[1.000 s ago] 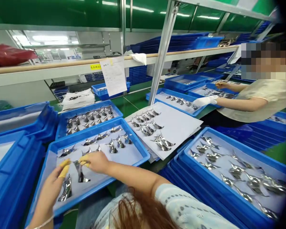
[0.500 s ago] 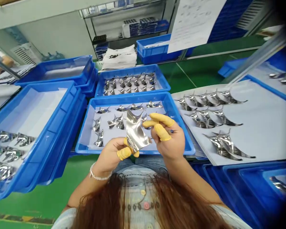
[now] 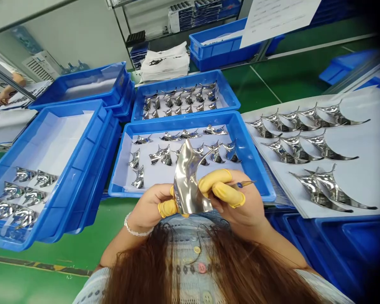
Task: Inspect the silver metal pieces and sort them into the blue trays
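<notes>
From the head camera, I look down past a person's long brown hair point(image 3: 177, 270) and a pale knitted top with round buttons point(image 3: 198, 257). Just above the chest, a mirror-polished curved metal piece point(image 3: 188, 181), a crescent with sharp tips, stands upright between both hands. The left hand point(image 3: 153, 202), with a beaded bracelet point(image 3: 136, 226) at its wrist, pinches the piece's lower part, a yellow finger cot point(image 3: 167, 207) pressed to the metal. The right hand point(image 3: 240, 207) closes on it from the other side, with two yellow-cotted fingers point(image 3: 223, 190) pressing against the metal. A slim pointed tool point(image 3: 245, 183) with a blue band juts from that hand.

Just beyond the hands sits a blue plastic tray point(image 3: 190, 120) lined with white paper and holding similar shiny pieces. A second blue tray point(image 3: 183, 80) of pieces stands behind it. To the right, more pieces lie in rows on a white sheet point(image 3: 361, 156). To the left is another blue tray point(image 3: 104, 139) holding pieces. At the far left edge, I can see a co-worker's forearm point(image 3: 11, 86).
</notes>
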`<control>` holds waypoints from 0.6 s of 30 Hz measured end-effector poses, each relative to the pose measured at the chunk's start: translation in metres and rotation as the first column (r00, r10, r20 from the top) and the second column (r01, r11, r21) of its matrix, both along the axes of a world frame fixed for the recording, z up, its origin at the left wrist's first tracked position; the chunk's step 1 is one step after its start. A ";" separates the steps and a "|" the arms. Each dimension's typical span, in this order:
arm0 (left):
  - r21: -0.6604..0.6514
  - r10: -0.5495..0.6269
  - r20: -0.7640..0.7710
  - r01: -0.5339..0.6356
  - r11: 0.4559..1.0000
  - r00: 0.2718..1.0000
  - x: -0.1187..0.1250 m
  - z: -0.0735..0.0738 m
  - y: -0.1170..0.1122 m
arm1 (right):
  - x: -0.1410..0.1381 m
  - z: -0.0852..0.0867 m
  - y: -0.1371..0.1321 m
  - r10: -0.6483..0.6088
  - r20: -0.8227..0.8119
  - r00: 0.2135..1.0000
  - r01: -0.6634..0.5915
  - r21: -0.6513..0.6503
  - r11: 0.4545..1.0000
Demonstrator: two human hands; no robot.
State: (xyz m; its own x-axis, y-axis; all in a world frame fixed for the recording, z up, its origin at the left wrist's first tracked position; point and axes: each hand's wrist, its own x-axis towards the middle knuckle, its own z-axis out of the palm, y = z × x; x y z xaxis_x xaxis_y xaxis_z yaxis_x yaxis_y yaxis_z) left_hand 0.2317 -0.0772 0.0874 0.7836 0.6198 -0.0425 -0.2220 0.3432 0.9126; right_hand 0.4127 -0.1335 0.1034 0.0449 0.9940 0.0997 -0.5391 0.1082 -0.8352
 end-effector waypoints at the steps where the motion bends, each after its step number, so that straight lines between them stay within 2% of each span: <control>1: -0.008 -0.007 0.019 0.007 1.000 1.000 0.000 0.000 0.000 | -0.001 0.001 0.000 0.001 -0.008 1.000 -0.002 -0.019 1.000; 4: -0.008 -0.010 0.030 0.010 1.000 1.000 0.002 0.003 0.000 | -0.003 0.003 0.002 -0.033 -0.015 0.999 0.032 -0.059 0.998; 8: 0.047 0.050 -0.035 -0.048 0.998 0.998 0.005 0.011 0.002 | -0.002 0.000 0.008 -0.097 -0.018 0.995 0.095 -0.097 0.991; 11: 0.078 0.070 -0.062 -0.065 0.995 0.996 0.006 0.016 0.001 | 0.000 -0.010 0.014 -0.019 -0.061 0.998 0.011 -0.129 0.992; 15: 0.112 0.081 -0.023 -0.078 0.991 0.996 0.004 0.017 -0.003 | 0.000 -0.025 0.021 0.119 -0.194 0.974 -0.142 -0.107 0.984; 18: 0.156 0.085 -0.011 -0.082 0.984 0.996 0.002 0.015 -0.003 | -0.002 -0.031 0.022 0.165 -0.200 0.966 -0.187 -0.099 0.977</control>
